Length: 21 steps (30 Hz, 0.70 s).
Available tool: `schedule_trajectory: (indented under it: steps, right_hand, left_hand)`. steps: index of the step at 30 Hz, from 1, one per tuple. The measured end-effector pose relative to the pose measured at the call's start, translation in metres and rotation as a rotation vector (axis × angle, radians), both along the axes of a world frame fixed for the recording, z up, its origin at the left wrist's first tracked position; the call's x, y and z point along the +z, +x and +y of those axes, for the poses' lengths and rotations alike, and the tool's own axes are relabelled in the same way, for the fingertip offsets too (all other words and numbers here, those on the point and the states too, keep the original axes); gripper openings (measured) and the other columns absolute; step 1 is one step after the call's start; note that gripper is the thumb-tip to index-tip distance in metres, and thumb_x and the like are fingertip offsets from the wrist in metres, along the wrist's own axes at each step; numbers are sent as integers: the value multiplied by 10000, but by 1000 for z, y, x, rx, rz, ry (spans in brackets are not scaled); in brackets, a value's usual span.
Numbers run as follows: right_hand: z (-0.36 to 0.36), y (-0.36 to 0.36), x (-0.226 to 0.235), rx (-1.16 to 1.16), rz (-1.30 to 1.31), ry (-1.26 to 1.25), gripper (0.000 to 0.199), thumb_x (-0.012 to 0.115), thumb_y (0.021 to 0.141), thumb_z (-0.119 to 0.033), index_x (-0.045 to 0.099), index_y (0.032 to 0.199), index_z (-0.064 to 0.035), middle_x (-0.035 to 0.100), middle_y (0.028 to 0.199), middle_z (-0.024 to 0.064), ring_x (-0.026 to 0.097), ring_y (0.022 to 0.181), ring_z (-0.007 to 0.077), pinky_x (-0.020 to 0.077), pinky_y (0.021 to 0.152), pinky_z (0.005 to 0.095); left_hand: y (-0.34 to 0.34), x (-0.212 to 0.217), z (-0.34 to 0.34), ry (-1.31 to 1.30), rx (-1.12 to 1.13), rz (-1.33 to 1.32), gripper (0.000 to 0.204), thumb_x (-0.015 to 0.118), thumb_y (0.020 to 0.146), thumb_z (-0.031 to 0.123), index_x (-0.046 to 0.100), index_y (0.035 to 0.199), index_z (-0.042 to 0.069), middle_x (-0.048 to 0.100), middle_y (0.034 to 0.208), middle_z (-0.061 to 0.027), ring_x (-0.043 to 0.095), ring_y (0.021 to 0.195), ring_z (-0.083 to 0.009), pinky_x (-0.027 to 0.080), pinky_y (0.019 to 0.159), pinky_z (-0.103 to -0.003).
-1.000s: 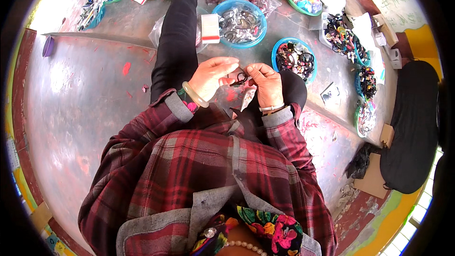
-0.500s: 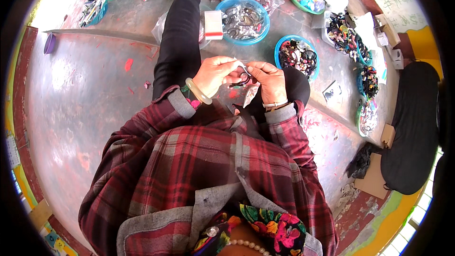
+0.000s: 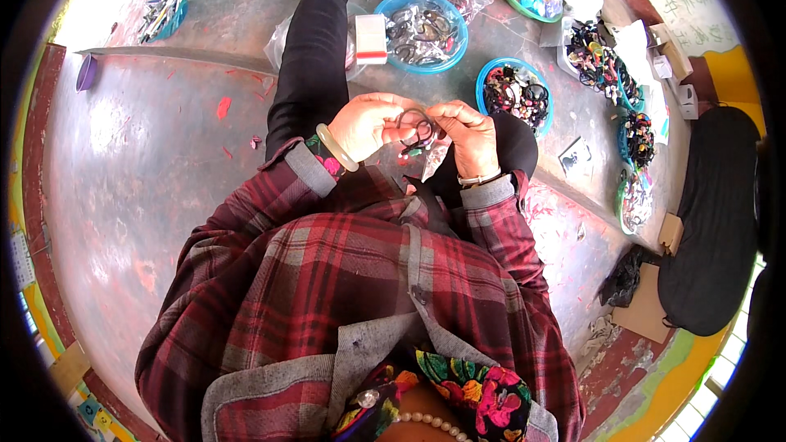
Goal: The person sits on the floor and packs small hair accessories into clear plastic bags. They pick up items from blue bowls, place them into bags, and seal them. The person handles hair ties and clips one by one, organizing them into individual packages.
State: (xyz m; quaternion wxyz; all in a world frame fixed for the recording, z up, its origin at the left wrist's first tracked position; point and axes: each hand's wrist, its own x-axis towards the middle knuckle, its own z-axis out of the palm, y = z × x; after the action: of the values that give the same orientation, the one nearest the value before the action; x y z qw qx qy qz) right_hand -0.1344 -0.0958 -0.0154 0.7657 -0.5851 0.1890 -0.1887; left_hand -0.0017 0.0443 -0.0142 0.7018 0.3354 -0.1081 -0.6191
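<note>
In front of my lap, my left hand (image 3: 368,124) is closed, its fingertips pinching a dark, thin looped band (image 3: 418,123) that looks like a hair tie. My right hand (image 3: 468,137) meets it from the other side, thumb and forefinger pressed together at the band's edge. Below the fingers, next to my right palm, hangs a small clear plastic bag (image 3: 435,160) with pale contents too small to tell. Which fingers carry the bag is partly hidden.
Beyond my hands stand a blue basin (image 3: 465,39) of bagged pieces and another blue basin (image 3: 480,90) of dark bands. A white and red box (image 3: 371,39) is beside my outstretched leg (image 3: 311,74). More filled baskets line the right, near a black cushion-like shape (image 3: 711,221).
The dark band has risen between my fingertips and shows as a wider loop. The whitish strip that stretched between my hands no longer shows there. Both hands stay close together.
</note>
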Motion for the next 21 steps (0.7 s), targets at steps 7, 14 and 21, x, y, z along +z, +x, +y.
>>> schedule_trajectory:
  steps: [7,14,21]
  right_hand:
    - [3,1,7,30,-48,-74,212,499,764,125,662,823,2,604,805,56,584,717,118,472,629,232]
    - [3,3,-5,25,-69,-208,243,494,750,139,665,842,-6,603,820,57,580,736,118,473,647,233]
    - [0,3,7,-97,21,-33,198,501,834,22,627,983,-11,619,848,26,548,757,81,432,663,203]
  left_hand:
    - [0,2,-3,29,8,54,267,455,903,139,535,1053,-68,603,966,-129,609,875,-200,500,791,-274]
    - [-11,0,-5,167,132,-102,210,538,876,115,566,989,-60,610,897,-111,622,816,-190,521,745,-260]
    - [-9,5,-3,164,240,-156,214,540,875,110,571,985,-71,615,892,-127,630,806,-199,531,742,-278]
